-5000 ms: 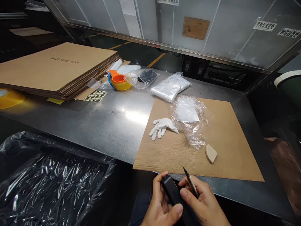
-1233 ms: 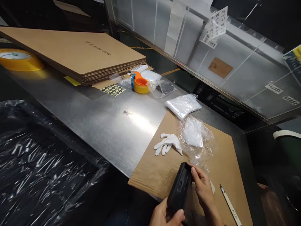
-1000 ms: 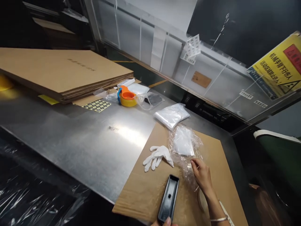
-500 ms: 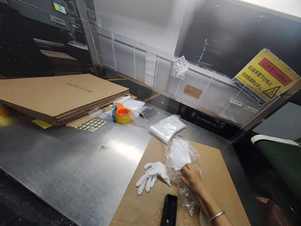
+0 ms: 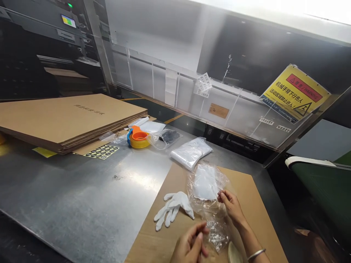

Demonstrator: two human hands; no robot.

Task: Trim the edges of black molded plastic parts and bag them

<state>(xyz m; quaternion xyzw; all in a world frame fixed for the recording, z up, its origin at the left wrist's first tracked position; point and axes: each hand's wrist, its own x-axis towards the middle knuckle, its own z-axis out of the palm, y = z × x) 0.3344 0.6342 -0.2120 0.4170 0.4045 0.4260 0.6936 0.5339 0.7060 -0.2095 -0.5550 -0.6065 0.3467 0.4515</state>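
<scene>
White glove (image 5: 172, 210), cardboard stack (image 5: 68, 117), orange tape roll (image 5: 138, 138)

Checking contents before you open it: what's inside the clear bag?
A flat white piece shows through the bag near the right hand. Its crumpled lower end hides anything else inside.

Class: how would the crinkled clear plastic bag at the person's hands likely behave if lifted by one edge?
The clear plastic bag probably sags floppily: its film lies wrinkled and collapsed on the cardboard sheet. It seems light, holding only something thin and white. The glossy film may slip from the fingers of the right hand.
</scene>
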